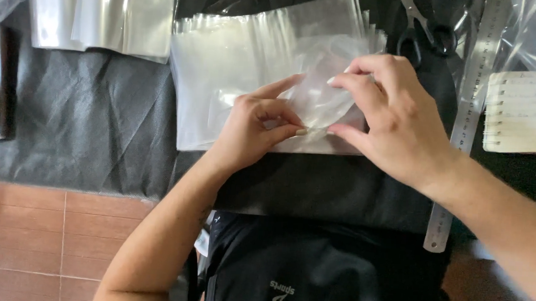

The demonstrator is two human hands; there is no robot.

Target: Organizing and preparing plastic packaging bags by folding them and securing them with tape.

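Both hands pinch 1 thin clear plastic bag [321, 89] at its lower edge, the left hand [254, 128] with thumb and forefinger closed on the film and the right hand [391, 114] clamped on it just beside, fingertips almost touching. The likely trouble is that the slippery film slides from the pinch, or that a 2nd bag clings and lifts with it from the stack of bags [223, 73] beneath. The bag is see-through, glossy and slightly crumpled, held above that stack on the dark cloth [96, 121], with scissors [421, 30] and a metal ruler [472, 101] to the right.
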